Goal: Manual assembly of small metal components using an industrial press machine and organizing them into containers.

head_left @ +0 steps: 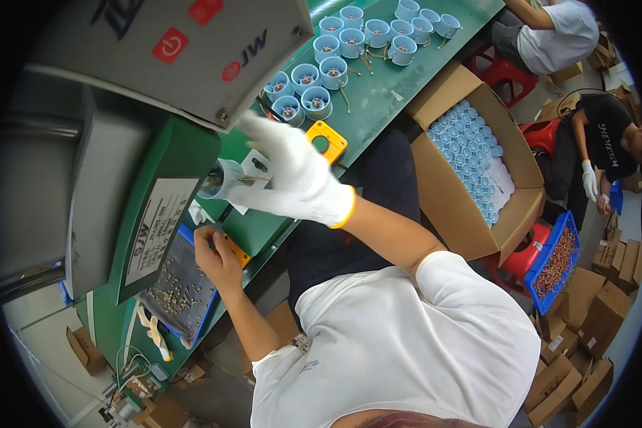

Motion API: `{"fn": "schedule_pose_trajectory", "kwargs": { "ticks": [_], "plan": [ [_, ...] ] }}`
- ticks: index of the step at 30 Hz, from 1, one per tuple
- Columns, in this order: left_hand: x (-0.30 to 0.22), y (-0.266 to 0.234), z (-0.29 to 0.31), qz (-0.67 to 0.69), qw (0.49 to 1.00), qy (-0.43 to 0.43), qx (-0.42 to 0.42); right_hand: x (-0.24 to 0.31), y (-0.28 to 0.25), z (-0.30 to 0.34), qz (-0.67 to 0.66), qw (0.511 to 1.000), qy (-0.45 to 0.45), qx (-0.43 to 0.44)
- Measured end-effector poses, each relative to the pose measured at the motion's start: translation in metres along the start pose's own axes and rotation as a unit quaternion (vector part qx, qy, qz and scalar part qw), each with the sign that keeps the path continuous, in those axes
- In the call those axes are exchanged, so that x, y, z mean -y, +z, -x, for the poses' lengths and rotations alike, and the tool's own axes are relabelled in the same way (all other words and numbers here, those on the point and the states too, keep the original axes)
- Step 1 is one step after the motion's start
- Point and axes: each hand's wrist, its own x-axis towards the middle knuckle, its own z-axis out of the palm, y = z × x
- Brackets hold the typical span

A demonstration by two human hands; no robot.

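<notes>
Right fingers wide apart beside cup

A long green worktop with a smooth surface runs diagonally from the upper middle toward the lower left. Right of it, red plastic stools stand in a rough row. Brown cardboard boxes, some with open flaps, crowd the right edge. Dark grey floor shows near the bottom. At lower left, a pale surface, floor or wall, cannot be told. The light is bright and fairly even.
</notes>
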Motion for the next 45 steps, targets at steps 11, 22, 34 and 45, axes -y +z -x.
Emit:
{"fn": "schedule_pose_trajectory", "kwargs": {
  "ticks": [11,22,34,45],
  "plan": [
    [0.001,-0.003,0.000,-0.025,0.999,-0.023,-0.002,-0.023,-0.017,-0.034,-0.047,0.971,-0.197,-0.125],
    [-0.005,0.000,-0.006,-0.041,0.999,0.011,0.003,-0.161,-0.063,-0.199,0.562,0.808,0.026,0.174],
    [0.017,-0.009,0.007,0.040,0.999,-0.015,-0.027,-0.140,-0.231,0.001,0.584,0.790,-0.105,-0.155],
    [0.012,0.004,0.006,0.155,0.981,-0.087,-0.077,-0.002,0.018,0.005,0.066,0.991,-0.101,0.055]
  ]
}}
